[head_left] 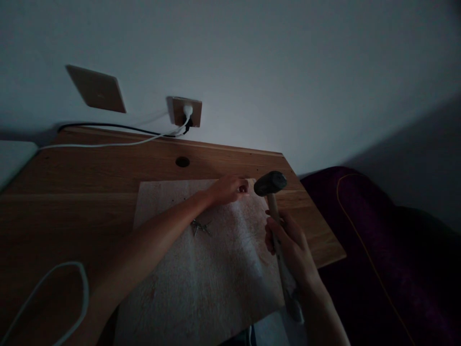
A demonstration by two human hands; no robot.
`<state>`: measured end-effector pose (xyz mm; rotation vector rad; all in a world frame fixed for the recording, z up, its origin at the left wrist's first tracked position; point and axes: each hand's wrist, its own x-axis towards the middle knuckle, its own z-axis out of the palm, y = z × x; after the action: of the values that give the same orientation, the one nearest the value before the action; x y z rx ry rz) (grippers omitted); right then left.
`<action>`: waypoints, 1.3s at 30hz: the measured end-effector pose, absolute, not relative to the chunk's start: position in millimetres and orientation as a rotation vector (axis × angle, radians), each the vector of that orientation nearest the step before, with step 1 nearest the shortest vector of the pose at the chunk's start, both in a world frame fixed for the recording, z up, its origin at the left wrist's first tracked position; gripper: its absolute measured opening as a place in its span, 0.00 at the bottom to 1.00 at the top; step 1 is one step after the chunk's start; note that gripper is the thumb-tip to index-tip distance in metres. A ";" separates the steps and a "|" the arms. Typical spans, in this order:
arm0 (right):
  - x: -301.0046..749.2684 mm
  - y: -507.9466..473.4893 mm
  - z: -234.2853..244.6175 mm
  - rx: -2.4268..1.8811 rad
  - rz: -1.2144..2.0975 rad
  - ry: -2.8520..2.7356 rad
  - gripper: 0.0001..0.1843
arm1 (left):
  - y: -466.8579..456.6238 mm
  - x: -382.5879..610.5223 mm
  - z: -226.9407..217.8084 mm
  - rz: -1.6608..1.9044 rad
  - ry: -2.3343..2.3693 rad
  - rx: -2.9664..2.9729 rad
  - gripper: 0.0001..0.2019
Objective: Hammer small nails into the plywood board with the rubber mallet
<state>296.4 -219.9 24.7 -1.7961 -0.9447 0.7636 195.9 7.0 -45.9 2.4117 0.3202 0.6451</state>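
My right hand (288, 245) is wrapped round the wooden handle of a hammer (271, 183), whose dark head hangs just above the far right corner of a pale board (216, 269) on the wooden desk (72, 192). My left hand (228, 188) reaches across the board and pinches something small beside the hammer head; it is too small and dim to name. A small heap of nails (200, 227) lies on the board under my left forearm.
A white cable (68, 269) loops over the desk's near left. A wall socket (186, 111) with a white and a black plug sits behind the desk. A cable hole (182, 162) is in the desktop. A dark purple seat (378, 250) stands to the right.
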 end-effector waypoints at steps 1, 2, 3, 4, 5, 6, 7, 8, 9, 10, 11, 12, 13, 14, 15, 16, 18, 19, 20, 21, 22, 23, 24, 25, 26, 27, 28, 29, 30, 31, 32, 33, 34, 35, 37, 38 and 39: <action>296.3 -218.9 24.3 -1.795 0.760 -0.942 0.22 | 7.3 196.3 -45.7 0.628 0.314 2.407 0.03; 296.0 -217.8 24.0 -1.788 0.757 -0.934 0.22 | 7.3 196.6 -45.7 0.613 0.305 2.403 0.04; 295.5 -216.7 23.8 -1.780 0.757 -0.924 0.22 | 7.2 196.7 -46.0 0.603 0.293 2.401 0.05; 294.8 -215.5 23.7 -1.772 0.761 -0.914 0.23 | 6.9 196.6 -46.4 0.599 0.285 2.400 0.05; 294.0 -214.3 23.7 -1.766 0.769 -0.903 0.23 | 6.6 196.3 -46.9 0.602 0.286 2.400 0.04; 293.2 -213.1 23.7 -1.761 0.779 -0.893 0.24 | 6.2 195.9 -47.4 0.607 0.297 2.401 0.05; 292.5 -211.9 23.6 -1.758 0.791 -0.886 0.25 | 5.8 195.4 -47.8 0.615 0.315 2.403 0.08; 291.9 -210.8 23.2 -1.761 0.804 -0.886 0.25 | 5.5 195.0 -48.1 0.620 0.335 2.409 0.13; 291.5 -209.9 22.7 -1.768 0.815 -0.894 0.25 | 5.3 194.6 -48.1 0.624 0.353 2.419 0.16; 291.2 -209.1 21.9 -1.780 0.828 -0.907 0.25 | 5.2 194.3 -48.0 0.628 0.368 2.428 0.19; 291.0 -208.6 21.0 -1.795 0.842 -0.921 0.25 | 5.1 194.2 -47.8 0.632 0.381 2.438 0.20; 290.8 -208.5 20.0 -1.808 0.851 -0.932 0.24 | 5.0 194.2 -47.4 0.634 0.391 2.447 0.20; 290.6 -208.5 19.0 -1.819 0.851 -0.938 0.24 | 5.0 194.2 -47.0 0.628 0.399 2.454 0.20; 290.2 -208.8 18.1 -1.824 0.842 -0.938 0.23 | 4.9 194.3 -46.6 0.616 0.408 2.462 0.20; 289.9 -209.1 17.2 -1.822 0.823 -0.930 0.23 | 4.8 194.3 -46.2 0.598 0.417 2.468 0.19; 289.5 -209.4 16.6 -1.816 0.802 -0.920 0.23 | 4.7 194.3 -45.8 0.578 0.423 2.473 0.19; 288.8 -209.4 15.7 -1.808 0.778 -0.912 0.24 | 4.4 194.2 -45.2 0.555 0.430 2.481 0.18; 288.5 -209.1 15.5 -1.812 0.783 -0.918 0.24 | 4.3 194.0 -45.2 0.556 0.430 2.484 0.19; 288.2 -208.8 15.4 -1.818 0.799 -0.928 0.23 | 4.3 193.8 -45.3 0.566 0.430 2.487 0.19; 287.8 -208.6 15.5 -1.825 0.817 -0.939 0.23 | 4.4 193.7 -45.6 0.578 0.430 2.491 0.19; 287.3 -208.7 15.7 -1.828 0.830 -0.946 0.22 | 4.6 193.7 -46.2 0.590 0.427 2.496 0.18; 286.7 -209.1 16.1 -1.826 0.832 -0.944 0.22 | 5.0 193.8 -46.8 0.601 0.420 2.499 0.17; 286.1 -209.8 16.5 -1.816 0.826 -0.935 0.22 | 5.4 194.0 -47.5 0.612 0.411 2.497 0.15; 285.5 -210.9 16.9 -1.802 0.813 -0.921 0.22 | 5.9 194.3 -48.2 0.620 0.398 2.490 0.12; 285.1 -212.0 17.3 -1.788 0.798 -0.904 0.22 | 6.4 194.7 -48.8 0.626 0.383 2.479 0.09; 285.0 -213.2 17.5 -1.777 0.787 -0.888 0.23 | 7.0 195.3 -49.2 0.626 0.366 2.467 0.06; 285.2 -214.2 17.5 -1.768 0.785 -0.875 0.23 | 7.5 195.8 -49.4 0.625 0.354 2.458 0.04; 285.8 -215.0 17.2 -1.762 0.787 -0.867 0.23 | 8.0 196.4 -49.5 0.621 0.345 2.455 0.03; 286.7 -215.6 16.6 -1.758 0.793 -0.863 0.23 | 8.5 197.0 -49.4 0.615 0.336 2.458 0.01; 287.7 -216.0 15.8 -1.756 0.799 -0.859 0.23 | 8.8 197.4 -49.2 0.611 0.329 2.463 0.02; 288.8 -216.2 14.8 -1.753 0.807 -0.854 0.23 | 9.1 197.7 -49.0 0.609 0.323 2.467 0.03; 289.9 -216.3 13.8 -1.749 0.815 -0.849 0.23 | 9.4 198.0 -48.7 0.607 0.317 2.469 0.04; 290.8 -216.3 12.9 -1.745 0.818 -0.844 0.23 | 9.5 198.1 -48.4 0.605 0.309 2.469 0.05; 291.6 -216.2 12.2 -1.741 0.819 -0.840 0.23 | 9.6 198.1 -48.2 0.601 0.302 2.470 0.05; 292.4 -215.9 11.8 -1.740 0.812 -0.839 0.23 | 9.6 197.9 -47.5 0.593 0.295 2.473 0.05; 292.4 -215.7 12.0 -1.741 0.808 -0.841 0.23 | 9.5 197.7 -47.2 0.588 0.294 2.475 0.05; 292.3 -215.4 12.5 -1.744 0.804 -0.842 0.22 | 9.4 197.5 -46.8 0.586 0.295 2.475 0.05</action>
<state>292.3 -215.4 12.5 -1.7437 -0.8418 0.8043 197.5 9.4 -46.8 2.4754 0.2945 0.5857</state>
